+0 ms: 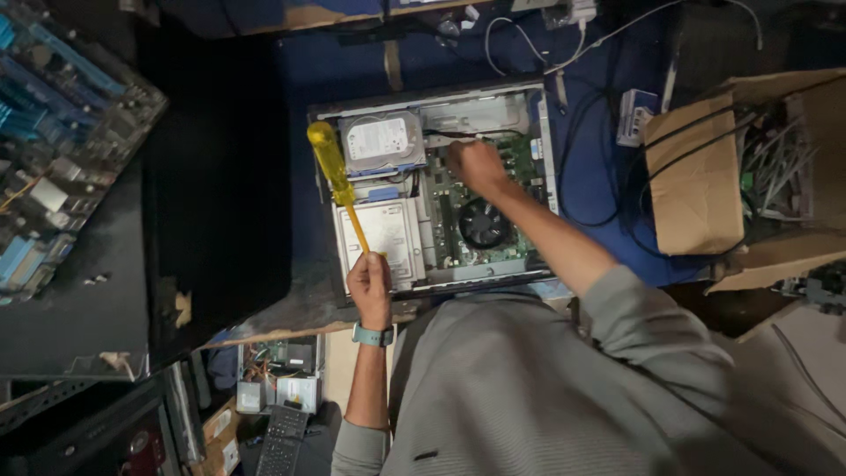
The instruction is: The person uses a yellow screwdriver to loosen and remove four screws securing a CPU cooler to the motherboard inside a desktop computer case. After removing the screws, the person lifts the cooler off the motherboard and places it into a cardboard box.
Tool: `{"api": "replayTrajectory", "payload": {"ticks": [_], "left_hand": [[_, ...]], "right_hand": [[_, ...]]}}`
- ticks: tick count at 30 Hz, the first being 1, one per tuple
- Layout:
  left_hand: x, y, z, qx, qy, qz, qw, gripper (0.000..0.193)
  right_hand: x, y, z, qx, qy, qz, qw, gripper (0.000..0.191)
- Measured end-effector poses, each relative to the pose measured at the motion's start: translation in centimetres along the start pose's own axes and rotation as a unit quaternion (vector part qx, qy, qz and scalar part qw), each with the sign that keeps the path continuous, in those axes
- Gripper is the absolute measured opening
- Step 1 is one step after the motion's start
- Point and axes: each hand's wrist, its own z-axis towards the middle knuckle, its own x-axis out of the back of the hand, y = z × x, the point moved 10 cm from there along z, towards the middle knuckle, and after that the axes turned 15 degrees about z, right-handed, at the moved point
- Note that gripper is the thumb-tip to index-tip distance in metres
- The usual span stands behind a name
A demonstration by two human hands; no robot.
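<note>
An open desktop computer case (546, 150) lies flat on a blue surface in front of me. My left hand (370, 284), with a light blue watch on its wrist, grips the metal shaft of a yellow-handled screwdriver (333, 163). The handle points away from me over the case's left edge. That hand sits at the near edge of a silver optical drive (381, 231). My right hand (476, 163) reaches into the case and rests on the green motherboard (520, 159), fingers closed on something I cannot make out. A hard drive (381, 139) lies to its left and a black fan (483, 222) just below it.
A bare blue circuit board (53, 132) lies at the far left on a dark panel. To the right stands a cardboard box (696, 185) with metal parts and black cables. White cables run behind the case. Below the table edge sit a keyboard (282, 441) and another open chassis (278, 375).
</note>
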Motion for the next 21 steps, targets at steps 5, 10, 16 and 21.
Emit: {"api": "replayTrajectory", "payload": {"ticks": [5, 10, 16, 21], "left_hand": [[-0.3, -0.7, -0.1, 0.007, -0.003, 0.025, 1.000, 0.041], [-2.6, -0.8, 0.3, 0.025, -0.056, 0.013, 0.998, 0.042], [-5.5, 0.5, -0.3, -0.013, -0.099, 0.044, 0.994, 0.038], [-6.8, 0.8, -0.8, -0.028, -0.123, 0.043, 0.991, 0.040]], "right_hand": [[12.4, 4.3, -7.3, 0.012, 0.271, 0.301, 0.914, 0.014], [16.4, 16.9, -16.7, -0.271, 0.424, 0.395, 0.769, 0.007], [13.0, 19.5, -21.7, -0.386, 0.413, 0.388, 0.728, 0.016], [14.1, 18.3, -20.1, -0.314, 0.386, 0.340, 0.798, 0.030]]}}
